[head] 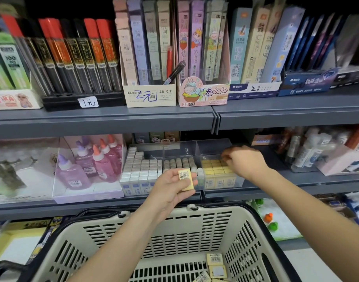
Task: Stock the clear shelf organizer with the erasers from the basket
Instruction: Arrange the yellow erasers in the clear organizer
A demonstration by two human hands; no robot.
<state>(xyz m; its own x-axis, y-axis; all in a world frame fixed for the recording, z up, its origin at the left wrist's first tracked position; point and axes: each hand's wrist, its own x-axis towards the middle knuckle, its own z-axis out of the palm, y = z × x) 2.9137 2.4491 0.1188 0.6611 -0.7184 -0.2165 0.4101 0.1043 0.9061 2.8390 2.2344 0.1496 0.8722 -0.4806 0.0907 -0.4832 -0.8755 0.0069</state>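
On the middle shelf, from the head view, the right hand (242, 161) hangs over the right compartment of the organizer (213, 145), fingertips curled down at the yellow rows (213, 169); blur hides whether they pinch anything. The left hand (169, 188) pinches an eraser (185, 179) just in front of the organizer, above the basket (225, 210), where loose erasers (215, 261) lie. To do this step well, I judge each piece should go in upright like its neighbours (same face forward), pushed flush into the gap, before the held eraser crosses over.
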